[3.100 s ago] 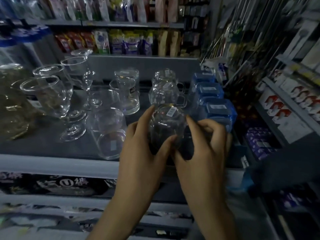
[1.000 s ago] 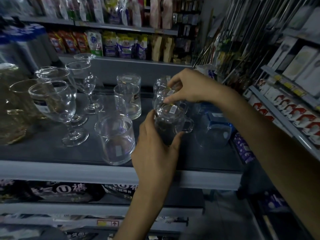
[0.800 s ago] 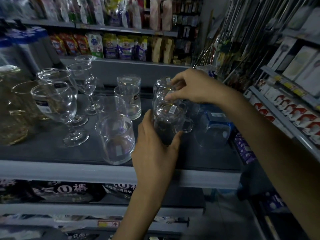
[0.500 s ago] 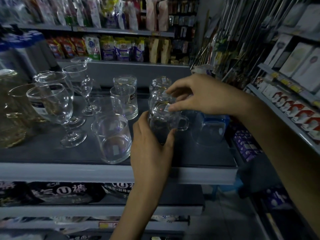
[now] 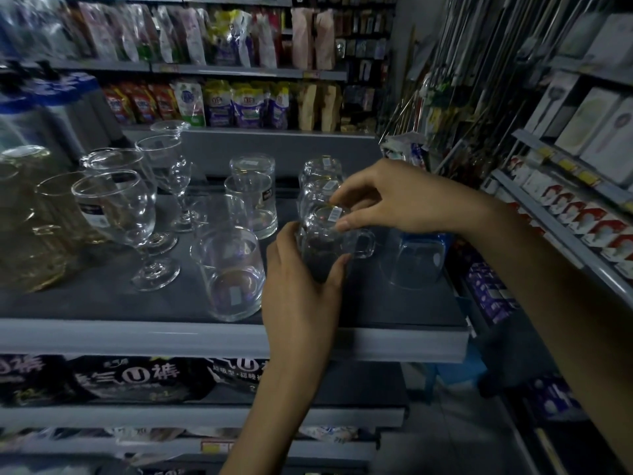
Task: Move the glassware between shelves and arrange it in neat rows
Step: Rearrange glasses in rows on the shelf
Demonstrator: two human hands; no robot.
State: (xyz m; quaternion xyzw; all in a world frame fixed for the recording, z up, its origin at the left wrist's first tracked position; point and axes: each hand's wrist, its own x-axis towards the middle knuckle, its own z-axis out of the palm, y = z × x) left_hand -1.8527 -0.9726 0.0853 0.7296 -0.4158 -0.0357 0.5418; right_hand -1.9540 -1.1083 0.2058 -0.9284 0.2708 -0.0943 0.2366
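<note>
A clear glass mug (image 5: 329, 246) with a handle on its right stands upside down near the front of the grey shelf (image 5: 239, 337). My left hand (image 5: 301, 282) grips its side from the front. My right hand (image 5: 387, 197) reaches over from the right, and its thumb and fingertips pinch the mug's upturned base by the barcode sticker. Two more such mugs (image 5: 320, 180) line up behind it. To the left stands a row of tumblers (image 5: 233, 272), with stemmed glasses (image 5: 123, 214) beyond them.
A blue-topped glass (image 5: 419, 260) sits at the shelf's right end. Amber glass jars (image 5: 30, 228) crowd the left side. Packaged goods fill the shelves behind and below. Boxed items line a rack on the right, across a narrow aisle.
My right hand has come back from the rear mugs to the top of the front mug. My left hand has stayed on that mug. The blue-topped glasses in the oldest frame are down to one.
</note>
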